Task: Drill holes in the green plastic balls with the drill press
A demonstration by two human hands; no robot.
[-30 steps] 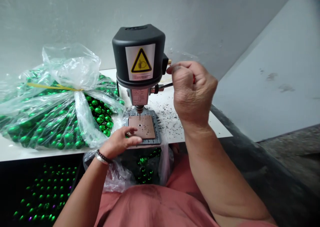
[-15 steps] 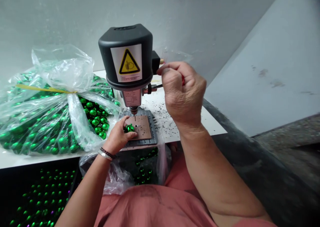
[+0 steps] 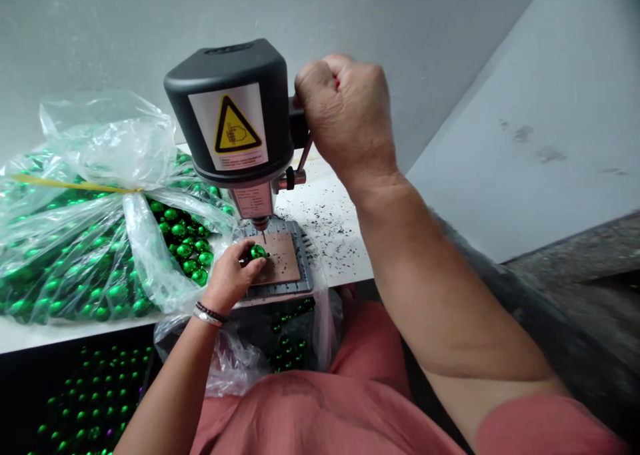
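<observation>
Between the thumb and fingers of my left hand is a shiny green ball. It sits just over a brown board on the grey base of a small drill press. The thin drill bit points down right beside the ball; whether they touch I cannot tell. My right hand is closed in a fist around the press's feed lever, whose red knob barely shows between the fingers. A yellow warning sign is on the black housing.
A clear plastic bag full of green balls, tied with a yellow strip, lies left of the press. Dark shavings cover the white table. A black tray with rows of green balls is at lower left. Another plastic bag hangs below the base.
My right hand has risen with the lever, from beside the lower housing to near its top. My left hand has shifted slightly left and up with the green ball. The view has tilted a little.
</observation>
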